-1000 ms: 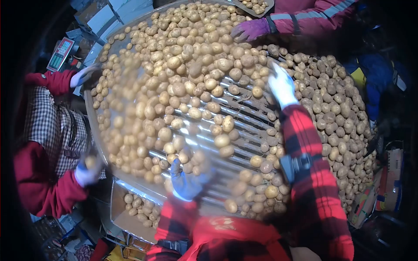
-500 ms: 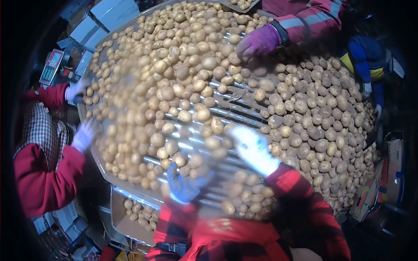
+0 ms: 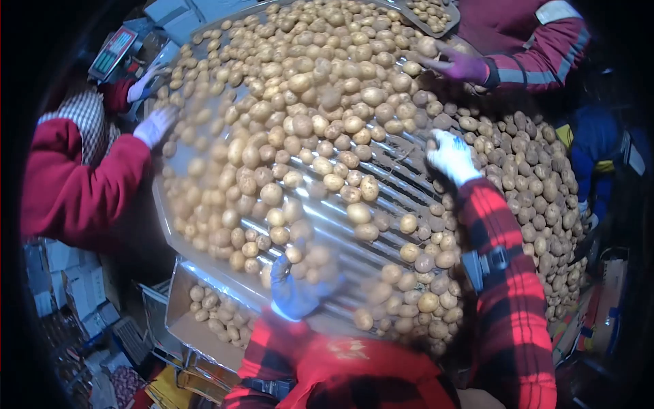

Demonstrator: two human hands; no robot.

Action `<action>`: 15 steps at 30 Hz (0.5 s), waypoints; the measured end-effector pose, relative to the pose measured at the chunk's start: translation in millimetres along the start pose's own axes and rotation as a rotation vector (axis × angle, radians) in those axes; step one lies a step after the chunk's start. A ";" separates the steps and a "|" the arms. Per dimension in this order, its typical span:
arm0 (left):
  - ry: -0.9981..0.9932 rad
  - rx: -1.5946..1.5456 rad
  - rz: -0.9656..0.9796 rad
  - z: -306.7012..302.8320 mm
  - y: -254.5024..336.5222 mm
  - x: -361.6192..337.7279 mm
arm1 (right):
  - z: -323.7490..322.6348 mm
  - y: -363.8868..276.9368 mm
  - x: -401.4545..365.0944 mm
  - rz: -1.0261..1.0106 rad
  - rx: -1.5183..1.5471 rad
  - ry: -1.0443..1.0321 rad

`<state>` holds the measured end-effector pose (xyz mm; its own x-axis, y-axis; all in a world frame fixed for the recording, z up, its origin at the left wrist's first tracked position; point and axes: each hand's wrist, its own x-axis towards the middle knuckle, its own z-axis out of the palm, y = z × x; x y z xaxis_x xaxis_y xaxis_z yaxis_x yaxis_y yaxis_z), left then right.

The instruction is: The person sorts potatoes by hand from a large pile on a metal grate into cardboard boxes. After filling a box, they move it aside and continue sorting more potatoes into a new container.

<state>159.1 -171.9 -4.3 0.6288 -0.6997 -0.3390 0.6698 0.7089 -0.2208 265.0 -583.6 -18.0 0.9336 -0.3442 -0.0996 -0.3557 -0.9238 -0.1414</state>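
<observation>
Many potatoes (image 3: 354, 123) cover a wide table with metal bars (image 3: 327, 235). My left hand (image 3: 296, 286), in a blue glove, is at the near side of the bars, fingers up and apart, with a few potatoes just beyond it; a smear on the view blurs part of it. Farther right, my right hand (image 3: 451, 155) in a white and blue glove touches the edge of the potato heap (image 3: 524, 184), its fingers bent over the far end of the bars. What lies under those fingers is hidden.
At the left, a co-worker's two gloved hands (image 3: 155, 126) reach over the table rim (image 3: 162, 211). Another person's purple-gloved hand (image 3: 463, 67) is at the top right. Below the table stands a cardboard box (image 3: 178, 307) with potatoes. A scale (image 3: 112, 53) is at the upper left.
My right hand has moved up and right, from over the bars to the heap's edge. My left hand has stayed near the same place. The purple-gloved hand has moved right, and the whole view has shifted.
</observation>
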 end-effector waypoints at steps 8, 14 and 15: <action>-0.392 -0.290 -0.106 -98.3 6.3 -19.8 | -20.8 -132.8 -137.1 -0.035 1.619 -0.918; -0.272 -0.166 0.221 -30.1 36.4 -112.4 | -6.3 -173.2 -218.2 0.322 1.600 -1.151; -0.259 -0.055 0.232 -32.6 54.6 -139.3 | -6.2 -176.2 -224.2 0.337 1.509 -1.175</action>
<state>95.3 -32.9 1.1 0.8458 -0.5138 -0.1439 0.4797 0.8502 -0.2169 118.6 -344.7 35.3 0.5676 0.4093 -0.7143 -0.8227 0.2476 -0.5118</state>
